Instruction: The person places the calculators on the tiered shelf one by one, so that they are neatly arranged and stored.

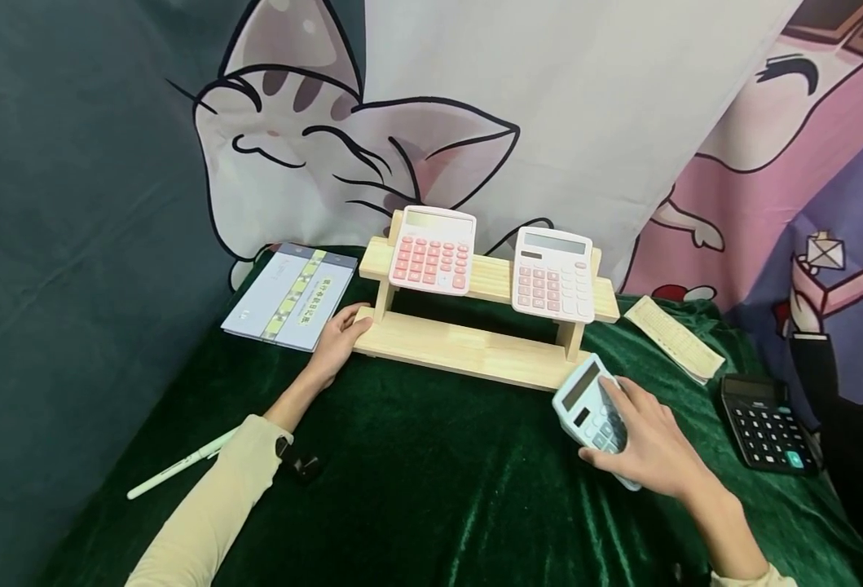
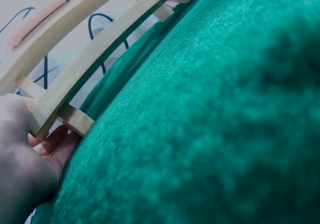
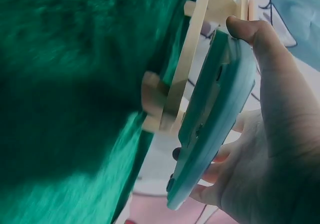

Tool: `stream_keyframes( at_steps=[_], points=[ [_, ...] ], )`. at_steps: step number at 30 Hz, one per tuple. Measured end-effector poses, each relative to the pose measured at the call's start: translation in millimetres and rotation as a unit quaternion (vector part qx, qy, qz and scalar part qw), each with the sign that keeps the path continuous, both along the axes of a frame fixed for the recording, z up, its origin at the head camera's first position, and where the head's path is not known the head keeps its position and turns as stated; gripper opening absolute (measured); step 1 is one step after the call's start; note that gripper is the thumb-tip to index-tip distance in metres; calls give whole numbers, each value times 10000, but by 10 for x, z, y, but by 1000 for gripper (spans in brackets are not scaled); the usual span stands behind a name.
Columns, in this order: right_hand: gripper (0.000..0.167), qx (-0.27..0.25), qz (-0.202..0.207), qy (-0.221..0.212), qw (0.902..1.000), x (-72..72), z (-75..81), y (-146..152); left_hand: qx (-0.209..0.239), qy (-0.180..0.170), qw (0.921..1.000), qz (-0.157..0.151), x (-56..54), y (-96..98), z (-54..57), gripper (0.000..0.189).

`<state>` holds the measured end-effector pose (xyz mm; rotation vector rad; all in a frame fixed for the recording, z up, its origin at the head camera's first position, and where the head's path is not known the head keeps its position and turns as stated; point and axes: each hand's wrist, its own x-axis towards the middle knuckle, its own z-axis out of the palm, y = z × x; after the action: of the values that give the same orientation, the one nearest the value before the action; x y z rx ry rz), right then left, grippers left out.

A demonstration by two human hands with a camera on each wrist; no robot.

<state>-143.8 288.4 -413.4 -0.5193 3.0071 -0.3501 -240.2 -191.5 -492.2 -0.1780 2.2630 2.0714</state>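
A two-tier wooden stand [image 1: 468, 346] stands on the table, with a pink-keyed calculator [image 1: 433, 250] and a white-and-pink calculator [image 1: 552, 275] leaning on its upper tier. At the stand's left end, my left hand [image 1: 340, 344] grips the lower board; in the left wrist view its fingers [image 2: 57, 146] curl beneath the wood. My right hand [image 1: 654, 436] holds a light blue calculator [image 1: 585, 399] by its sides, tilted, close to the lower board's right end. The right wrist view shows this calculator [image 3: 215, 119] edge-on, between thumb and fingers. The right hand covers part of its keys.
A notebook [image 1: 270, 289] with a green patterned band lies left of the stand. Near my left sleeve is a pale green pen [image 1: 174, 474]. On the right are a cream paper pad [image 1: 675, 338] and a black calculator [image 1: 767, 425]. Dark green velvet [image 1: 431, 481] covers the table.
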Motion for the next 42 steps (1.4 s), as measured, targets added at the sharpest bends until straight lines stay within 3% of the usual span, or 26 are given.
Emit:
stream_keyframes(
  at_steps=[8, 17, 30, 42],
  points=[
    [110, -70, 446, 44, 9990, -194, -40, -322, -17, -23, 10000, 6, 7, 2, 12, 55],
    [110, -320, 932, 168, 9950, -491, -62, -897, -55, -11, 10000, 72, 6, -11, 8, 54],
    [108, -453, 985, 186, 9939, -790, -52, -1625, -37, 54, 10000, 73, -4, -9, 7, 54],
    [106, -680, 661, 142, 9954, -855, -98, -2151, -22, 73, 9999, 118, 12, 0, -1, 53]
  ],
)
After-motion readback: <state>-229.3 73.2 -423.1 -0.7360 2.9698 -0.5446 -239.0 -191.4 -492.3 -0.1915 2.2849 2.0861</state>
